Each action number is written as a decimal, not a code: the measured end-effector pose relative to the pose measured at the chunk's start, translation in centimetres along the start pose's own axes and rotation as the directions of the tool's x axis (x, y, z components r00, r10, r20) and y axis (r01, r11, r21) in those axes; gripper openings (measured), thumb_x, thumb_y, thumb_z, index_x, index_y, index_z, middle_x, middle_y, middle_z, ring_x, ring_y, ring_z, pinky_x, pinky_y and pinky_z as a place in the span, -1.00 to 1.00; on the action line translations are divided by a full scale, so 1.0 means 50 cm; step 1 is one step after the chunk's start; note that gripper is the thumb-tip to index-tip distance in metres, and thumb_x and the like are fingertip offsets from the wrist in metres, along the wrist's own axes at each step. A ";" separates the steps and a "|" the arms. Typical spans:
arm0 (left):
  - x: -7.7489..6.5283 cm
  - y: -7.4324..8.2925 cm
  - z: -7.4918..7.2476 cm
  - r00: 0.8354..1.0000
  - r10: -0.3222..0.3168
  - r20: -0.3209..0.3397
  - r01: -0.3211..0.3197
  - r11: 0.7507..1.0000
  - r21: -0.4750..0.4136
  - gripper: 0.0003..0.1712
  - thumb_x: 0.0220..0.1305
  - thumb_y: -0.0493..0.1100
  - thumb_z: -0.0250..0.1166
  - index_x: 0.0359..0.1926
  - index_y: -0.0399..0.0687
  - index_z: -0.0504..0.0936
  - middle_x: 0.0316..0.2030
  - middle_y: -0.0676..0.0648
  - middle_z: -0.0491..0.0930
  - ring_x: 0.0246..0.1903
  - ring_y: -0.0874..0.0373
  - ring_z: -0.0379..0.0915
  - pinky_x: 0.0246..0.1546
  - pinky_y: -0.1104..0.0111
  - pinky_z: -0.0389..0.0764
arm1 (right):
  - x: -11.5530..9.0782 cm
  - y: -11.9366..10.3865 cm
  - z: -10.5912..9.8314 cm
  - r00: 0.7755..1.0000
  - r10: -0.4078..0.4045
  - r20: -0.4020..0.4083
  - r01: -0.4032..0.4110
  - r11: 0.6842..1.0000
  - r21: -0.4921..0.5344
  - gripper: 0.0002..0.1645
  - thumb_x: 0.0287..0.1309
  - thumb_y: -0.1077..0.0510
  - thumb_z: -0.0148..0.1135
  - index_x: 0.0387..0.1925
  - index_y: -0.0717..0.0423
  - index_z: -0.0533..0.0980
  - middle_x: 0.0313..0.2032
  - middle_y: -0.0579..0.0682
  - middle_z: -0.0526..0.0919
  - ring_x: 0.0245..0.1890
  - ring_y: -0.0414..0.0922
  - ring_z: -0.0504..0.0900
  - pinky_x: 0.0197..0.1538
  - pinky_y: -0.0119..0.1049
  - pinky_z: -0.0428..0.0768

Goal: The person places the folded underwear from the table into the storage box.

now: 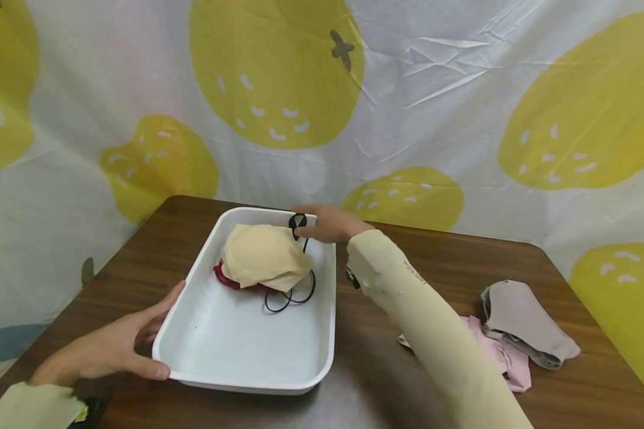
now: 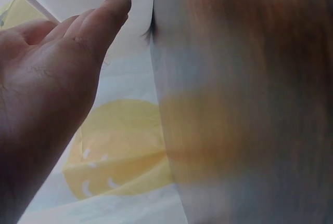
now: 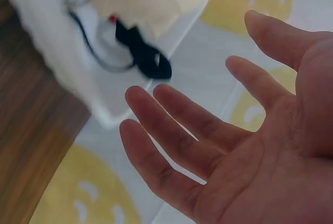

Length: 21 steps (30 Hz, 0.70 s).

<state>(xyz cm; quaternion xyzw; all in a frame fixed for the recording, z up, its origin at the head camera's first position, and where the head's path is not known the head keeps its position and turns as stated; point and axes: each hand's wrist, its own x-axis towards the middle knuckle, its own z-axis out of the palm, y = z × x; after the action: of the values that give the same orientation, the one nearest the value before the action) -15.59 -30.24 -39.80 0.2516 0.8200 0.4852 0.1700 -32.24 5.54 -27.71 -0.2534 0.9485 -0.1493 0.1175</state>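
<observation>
A white rectangular tray point(image 1: 247, 351) stands on the table, with a folded cream cloth point(image 1: 263, 253) lying on a dark red item point(image 1: 228, 277) in its far half. A thin black cord point(image 1: 279, 307) loops out from under the cloth. At the far right rim hangs a flat black piece point(image 3: 151, 60), apparently tied to the cord. My left hand point(image 1: 107, 345) touches the tray's left side, thumb at the near corner and the fingers fairly straight. By the far right corner, my right hand point(image 1: 330, 223) has its fingers spread apart, close to the black piece; the right wrist view shows nothing held.
To the right on the brown wooden table point(image 1: 375, 369) lie a folded grey-mauve cloth point(image 1: 526, 322) and a pink cloth point(image 1: 515, 363) partly beneath it. The right forearm covers part of the pink cloth. Behind the table hangs a white curtain point(image 1: 429, 107) with yellow fruit prints.
</observation>
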 end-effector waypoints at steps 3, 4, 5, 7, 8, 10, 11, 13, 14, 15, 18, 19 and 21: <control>0.000 0.002 -0.001 1.000 -0.012 -0.009 0.012 1.000 0.024 0.42 0.11 -0.13 0.53 0.60 0.27 -0.43 0.58 -0.42 -0.35 0.21 0.58 0.32 0.05 0.57 0.51 | -0.019 0.039 -0.016 0.999 -0.031 -0.035 0.032 0.999 0.032 -0.31 0.41 -0.04 0.14 0.50 -0.09 0.26 0.48 0.08 0.33 0.48 0.07 0.31 0.47 0.00 0.32; 0.000 0.003 -0.002 1.000 -0.013 -0.011 0.014 0.999 0.036 0.42 0.11 -0.12 0.53 0.60 0.27 -0.43 0.58 -0.42 -0.34 0.21 0.58 0.32 0.05 0.57 0.52 | -0.027 0.053 -0.020 0.998 -0.034 -0.050 0.036 0.999 0.036 -0.32 0.41 -0.02 0.14 0.49 -0.06 0.28 0.46 0.09 0.36 0.43 0.08 0.38 0.44 0.00 0.36; -0.001 0.003 -0.003 1.000 -0.016 -0.011 0.016 0.999 0.048 0.42 0.11 -0.12 0.53 0.60 0.28 -0.43 0.57 -0.42 -0.33 0.21 0.58 0.32 0.05 0.57 0.51 | -0.035 0.066 -0.025 0.997 -0.036 -0.066 0.039 0.999 0.037 -0.33 0.41 -0.01 0.15 0.48 -0.04 0.29 0.45 0.11 0.38 0.37 0.09 0.44 0.40 0.00 0.40; -0.002 0.003 -0.005 1.000 -0.022 -0.011 0.023 0.997 0.070 0.43 0.11 -0.10 0.53 0.60 0.29 -0.43 0.57 -0.44 -0.30 0.20 0.60 0.31 0.04 0.58 0.51 | -0.055 0.097 -0.035 0.996 -0.037 -0.083 0.042 0.997 0.059 -0.34 0.41 0.02 0.15 0.47 0.00 0.31 0.38 0.15 0.46 0.21 0.10 0.57 0.27 -0.02 0.51; -0.002 0.002 -0.007 1.000 -0.023 -0.008 0.023 0.997 0.075 0.43 0.11 -0.10 0.54 0.60 0.31 -0.43 0.57 -0.45 -0.29 0.20 0.60 0.32 0.04 0.58 0.51 | -0.067 0.112 -0.041 0.996 -0.034 -0.088 0.041 0.996 0.077 -0.35 0.41 0.04 0.15 0.47 0.01 0.31 0.31 0.19 0.53 0.12 0.10 0.61 0.18 -0.03 0.55; -0.002 0.001 -0.009 1.000 -0.021 0.001 0.021 0.997 0.075 0.43 0.11 -0.10 0.54 0.60 0.32 -0.43 0.56 -0.46 -0.27 0.20 0.59 0.33 0.04 0.58 0.52 | -0.094 0.146 -0.053 0.994 -0.039 -0.100 0.049 0.994 0.098 -0.35 0.41 0.07 0.15 0.47 0.02 0.31 0.21 0.25 0.61 0.00 0.11 0.65 0.04 -0.09 0.59; -0.002 0.000 -0.009 1.000 -0.022 0.005 0.021 0.997 0.071 0.42 0.11 -0.10 0.53 0.59 0.34 -0.43 0.56 -0.46 -0.26 0.19 0.60 0.32 0.03 0.58 0.52 | -0.108 0.164 -0.058 0.993 -0.046 -0.106 0.057 0.993 0.105 -0.35 0.41 0.09 0.15 0.47 0.04 0.30 0.16 0.27 0.63 -0.01 0.12 0.66 -0.01 -0.11 0.59; -0.003 -0.001 -0.010 1.000 -0.011 0.019 0.010 0.999 0.050 0.41 0.12 -0.10 0.52 0.59 0.34 -0.43 0.56 -0.46 -0.27 0.21 0.58 0.32 0.04 0.57 0.52 | -0.143 0.201 -0.069 0.993 -0.046 -0.109 0.059 0.991 0.122 -0.33 0.42 0.10 0.14 0.49 0.05 0.26 0.12 0.31 0.64 0.02 0.15 0.66 -0.05 -0.12 0.61; -0.003 -0.002 -0.009 1.000 -0.006 0.027 0.004 0.999 0.039 0.40 0.13 -0.11 0.52 0.60 0.33 -0.43 0.56 -0.46 -0.27 0.22 0.58 0.32 0.04 0.57 0.52 | -0.163 0.218 -0.074 0.993 -0.038 -0.111 0.051 0.991 0.124 -0.32 0.43 0.09 0.14 0.50 0.05 0.24 0.13 0.31 0.63 0.05 0.16 0.65 -0.05 -0.11 0.61; -0.004 -0.003 -0.009 0.999 0.000 0.033 -0.001 0.999 0.032 0.39 0.15 -0.11 0.51 0.60 0.32 -0.43 0.56 -0.47 -0.27 0.22 0.57 0.32 0.04 0.57 0.53 | -0.183 0.236 -0.078 0.993 -0.022 -0.115 0.037 0.991 0.126 -0.29 0.43 0.07 0.14 0.52 0.04 0.21 0.15 0.32 0.61 0.09 0.17 0.63 -0.03 -0.09 0.62; -0.006 -0.005 -0.011 0.999 0.013 0.045 -0.013 1.000 0.010 0.38 0.17 -0.11 0.50 0.60 0.31 -0.43 0.56 -0.47 -0.29 0.24 0.57 0.31 0.03 0.56 0.54 | -0.244 0.279 -0.089 0.994 0.048 -0.103 -0.033 0.990 0.140 -0.21 0.44 -0.02 0.13 0.56 0.06 0.10 0.15 0.35 0.57 0.08 0.17 0.63 -0.03 -0.01 0.64; -0.006 -0.005 -0.013 0.999 0.014 0.045 -0.014 1.000 0.009 0.38 0.17 -0.11 0.50 0.60 0.31 -0.43 0.56 -0.47 -0.29 0.23 0.59 0.30 0.02 0.56 0.54 | -0.262 0.293 -0.093 0.993 0.068 -0.100 -0.054 0.988 0.142 -0.18 0.44 -0.04 0.13 0.56 0.08 0.07 0.13 0.37 0.57 0.06 0.17 0.64 -0.04 0.00 0.64; -0.006 -0.004 -0.018 0.999 0.024 0.044 -0.025 1.000 0.011 0.38 0.16 -0.12 0.50 0.60 0.32 -0.42 0.56 -0.46 -0.30 0.24 0.58 0.30 0.02 0.56 0.54 | -0.295 0.320 -0.098 0.991 0.106 -0.084 -0.092 0.983 0.159 -0.16 0.45 -0.05 0.12 0.56 0.16 0.04 0.13 0.41 0.56 0.05 0.20 0.64 -0.04 0.02 0.65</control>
<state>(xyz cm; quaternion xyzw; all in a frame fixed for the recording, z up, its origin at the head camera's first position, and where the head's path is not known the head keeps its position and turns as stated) -15.88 -31.12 -39.55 0.2730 0.8158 0.4768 0.1803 -28.37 27.47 -26.46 -0.1887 0.9500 -0.2278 0.1001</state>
